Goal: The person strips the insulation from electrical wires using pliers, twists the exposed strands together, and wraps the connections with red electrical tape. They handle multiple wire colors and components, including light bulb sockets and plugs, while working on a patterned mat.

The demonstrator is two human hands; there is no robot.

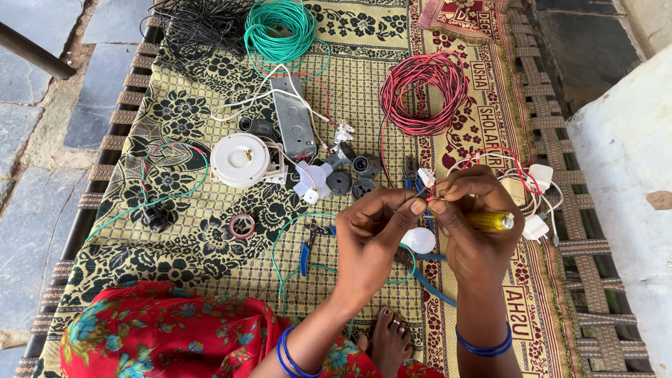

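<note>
Two hands pinching a thin wire above a patterned cloth strewn with electrical parts.

The left hand [374,227] and right hand [476,217] meet fingertip to fingertip, both closed in a pinch on a thin red wire [448,183] that loops up just beyond the right hand. The right hand also grips a yellow-handled screwdriver [490,221] in its curled fingers, the handle poking out to its right. Just beneath and between the hands lies a white bulb [418,240], with blue-handled pliers [430,280] under them and nearer the person. Beyond the right hand sits a coil of red and black wire [423,91]; to its right, white plugs [535,203]. Left of the left hand are a round white ceiling fitting [239,159] and a roll of tape [242,225]. Beyond the left hand, well apart, lies a green wire coil [280,28].
</note>
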